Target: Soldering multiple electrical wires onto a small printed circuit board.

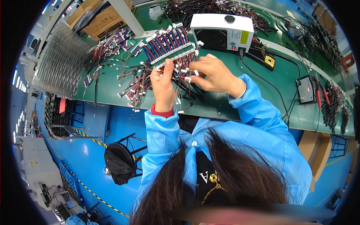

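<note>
Upper-left carton [103, 27] hides its contents; left hand [163, 85] grips circuit board [171, 56], right hand [214, 75] pinches connector [188, 79] below upper-centre fan [212, 38].

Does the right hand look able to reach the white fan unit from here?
Likely yes: the fan unit stands just beyond the right hand, with open bench between, though that hand is at the white connectors.

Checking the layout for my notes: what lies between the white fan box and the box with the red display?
In the head view, a dark holder with a yellow pad, plus black cables, on the green table.
</note>
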Action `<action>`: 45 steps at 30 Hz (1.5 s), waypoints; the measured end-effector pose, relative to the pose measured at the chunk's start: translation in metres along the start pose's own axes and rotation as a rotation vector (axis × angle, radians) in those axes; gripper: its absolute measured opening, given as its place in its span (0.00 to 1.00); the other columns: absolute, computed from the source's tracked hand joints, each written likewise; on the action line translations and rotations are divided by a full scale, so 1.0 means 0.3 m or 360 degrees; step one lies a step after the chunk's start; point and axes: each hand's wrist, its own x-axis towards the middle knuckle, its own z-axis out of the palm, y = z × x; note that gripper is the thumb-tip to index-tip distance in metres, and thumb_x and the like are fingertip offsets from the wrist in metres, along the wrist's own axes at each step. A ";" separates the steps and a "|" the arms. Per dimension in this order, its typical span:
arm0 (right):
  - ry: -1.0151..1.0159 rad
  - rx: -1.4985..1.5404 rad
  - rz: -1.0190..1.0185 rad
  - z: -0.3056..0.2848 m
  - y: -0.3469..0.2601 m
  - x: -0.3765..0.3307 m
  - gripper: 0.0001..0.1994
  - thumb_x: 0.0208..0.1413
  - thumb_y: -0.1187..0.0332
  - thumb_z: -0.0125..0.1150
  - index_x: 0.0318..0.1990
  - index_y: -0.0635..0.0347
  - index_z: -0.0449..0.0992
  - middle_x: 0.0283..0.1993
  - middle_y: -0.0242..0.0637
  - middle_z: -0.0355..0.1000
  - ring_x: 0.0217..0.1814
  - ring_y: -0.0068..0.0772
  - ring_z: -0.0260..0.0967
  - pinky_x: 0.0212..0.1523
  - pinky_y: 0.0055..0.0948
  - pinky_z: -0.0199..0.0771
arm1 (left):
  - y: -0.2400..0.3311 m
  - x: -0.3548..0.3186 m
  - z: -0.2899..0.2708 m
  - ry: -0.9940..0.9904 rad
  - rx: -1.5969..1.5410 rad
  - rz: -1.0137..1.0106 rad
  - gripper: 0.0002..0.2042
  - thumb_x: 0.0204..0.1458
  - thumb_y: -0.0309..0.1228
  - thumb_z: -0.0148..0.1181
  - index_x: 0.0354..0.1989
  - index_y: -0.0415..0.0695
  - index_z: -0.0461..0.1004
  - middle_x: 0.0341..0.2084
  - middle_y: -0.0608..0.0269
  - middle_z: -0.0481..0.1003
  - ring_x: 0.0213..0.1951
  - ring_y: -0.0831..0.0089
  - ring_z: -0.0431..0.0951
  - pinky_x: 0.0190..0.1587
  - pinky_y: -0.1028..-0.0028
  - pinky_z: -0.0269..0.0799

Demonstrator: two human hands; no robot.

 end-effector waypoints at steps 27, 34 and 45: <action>-0.0100 0.1534 0.0105 0.010 0.144 0.054 0.18 0.51 0.64 0.70 0.48 0.63 0.81 0.51 0.39 0.72 0.53 0.34 0.67 0.57 0.34 0.62 | 0.003 -0.022 0.006 0.0042 0.0630 0.0110 0.09 0.59 0.32 0.63 0.41 0.39 0.80 0.33 0.68 0.80 0.35 0.84 0.74 0.39 0.80 0.68; 0.0081 0.0894 -0.0059 0.033 0.145 0.057 0.18 0.51 0.58 0.71 0.45 0.60 0.82 0.48 0.41 0.76 0.45 0.34 0.66 0.51 0.37 0.64 | -0.049 -0.007 -0.003 0.0174 0.0450 0.0236 0.08 0.60 0.31 0.62 0.41 0.40 0.79 0.34 0.70 0.79 0.34 0.86 0.73 0.38 0.81 0.68; 0.0015 0.0925 0.0037 0.042 0.122 0.054 0.16 0.51 0.64 0.71 0.44 0.65 0.82 0.50 0.42 0.75 0.56 0.38 0.66 0.60 0.38 0.61 | -0.070 -0.002 -0.017 0.0248 0.0267 0.0035 0.09 0.61 0.33 0.61 0.42 0.39 0.78 0.35 0.68 0.79 0.35 0.85 0.74 0.38 0.81 0.69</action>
